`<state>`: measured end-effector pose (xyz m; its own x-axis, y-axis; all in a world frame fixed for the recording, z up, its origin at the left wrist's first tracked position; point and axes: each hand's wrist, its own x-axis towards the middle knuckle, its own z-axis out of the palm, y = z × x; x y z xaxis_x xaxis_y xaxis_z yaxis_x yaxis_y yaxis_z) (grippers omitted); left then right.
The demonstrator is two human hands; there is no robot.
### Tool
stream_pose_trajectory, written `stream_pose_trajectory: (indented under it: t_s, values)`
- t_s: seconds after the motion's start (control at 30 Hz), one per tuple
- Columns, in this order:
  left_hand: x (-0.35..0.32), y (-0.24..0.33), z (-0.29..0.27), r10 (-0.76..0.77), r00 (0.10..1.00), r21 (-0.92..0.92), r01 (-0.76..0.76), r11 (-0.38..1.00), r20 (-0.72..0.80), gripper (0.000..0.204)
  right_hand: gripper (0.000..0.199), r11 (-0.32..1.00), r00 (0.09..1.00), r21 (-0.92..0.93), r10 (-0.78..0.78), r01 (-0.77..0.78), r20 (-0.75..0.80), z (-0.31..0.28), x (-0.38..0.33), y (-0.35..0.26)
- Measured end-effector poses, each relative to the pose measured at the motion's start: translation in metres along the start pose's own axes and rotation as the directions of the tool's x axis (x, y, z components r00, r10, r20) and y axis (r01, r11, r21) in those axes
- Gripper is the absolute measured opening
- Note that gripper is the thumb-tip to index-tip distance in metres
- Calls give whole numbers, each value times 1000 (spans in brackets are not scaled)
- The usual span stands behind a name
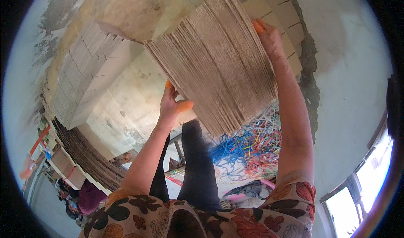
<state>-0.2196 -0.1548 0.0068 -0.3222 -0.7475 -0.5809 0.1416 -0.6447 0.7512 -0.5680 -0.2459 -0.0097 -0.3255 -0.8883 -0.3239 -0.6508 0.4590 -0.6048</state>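
A thick stack of grey-brown cardboard sheets (219, 63) is held up and tilted in front of me, its layered edges turned my way. My left hand (169, 107) is closed on the stack's lower left side. Orange covers sit on its thumb and a fingertip, and the other fingers are partly hidden. At the upper right side, my right hand (270, 40) presses against the stack, also with orange on its fingers. Part of its grip is hidden. Below and behind the stack lies a pale, stained work surface (126, 105).
Slotted cardboard pieces (86, 70) stand piled at the left, with more slotted cardboard (290, 23) at the upper right near the wall. Tangled blue, red and white strips (248, 143) cover the floor. Brown sheets (88, 154) are stacked at the lower left, near a purple cloth (90, 198).
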Motion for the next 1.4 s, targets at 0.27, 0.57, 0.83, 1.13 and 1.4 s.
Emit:
stream_pose_trajectory:
  t_s: [0.27,0.57,0.83,1.13,1.4]
  values:
    - [9,1,23,67,981,183,-33,983,-183,115,55,850,996,522,91,-72,-11,-46,-22,17]
    - [6,6,11,46,995,136,-33,990,-92,120,43,984,952,-170,-109,61,-286,-41,-76,-41]
    - [-62,-26,-33,46,978,64,-34,997,-201,83,48,892,901,-284,-405,353,-154,24,-214,-159]
    - [-354,-17,-202,-112,991,870,121,479,-76,59,41,816,668,-213,-258,538,698,132,-416,-82]
    - [-354,-13,-219,-119,986,917,-60,395,116,61,29,891,679,-150,-208,429,704,136,-378,-86]
